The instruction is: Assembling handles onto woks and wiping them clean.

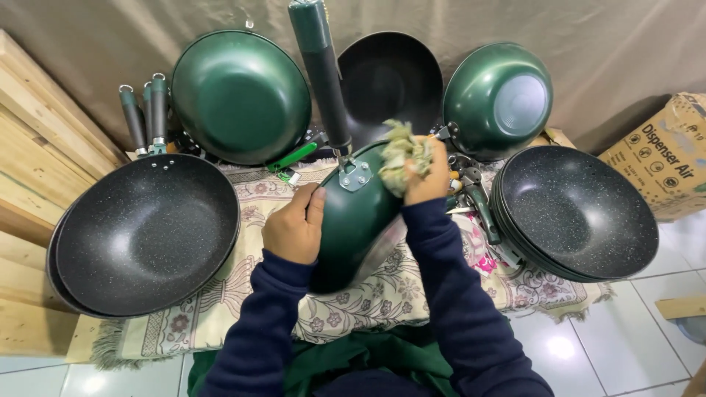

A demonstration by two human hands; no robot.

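Widest of all is the low surface point(220, 323) under its floral patterned cloth with a fringed edge, ringed with cookware. On the left lies a stack of big black speckled non-stick woks point(147, 231), face up; on the right a matching stack of black speckled woks point(577, 209). Behind, leaning on the brown backdrop, stand a dark green wok showing its round underside point(239, 95), a black wok facing out point(390, 77) and another green wok tipped on its side point(498, 99). A brown cardboard box point(658, 158) sits at the far right. Now to the middle: the green-bodied wok with a long dark handle point(353, 220) stands on its edge on the cloth, just in front of the person, handle pointing up and away. The left hand point(293, 226) is pressed flat against its left flank, fingers wrapped loosely round the curve, bracing it. The right hand point(426, 176) has its fingers closed tight on a crumpled pale yellow-green rag point(404, 151), which rests on the upper rim near the riveted handle bracket point(355, 176). To my eye, good wiping here calls for a firm brace on the left so the pan does not roll, with the rag worked carefully around the rivets, where grime could hide.
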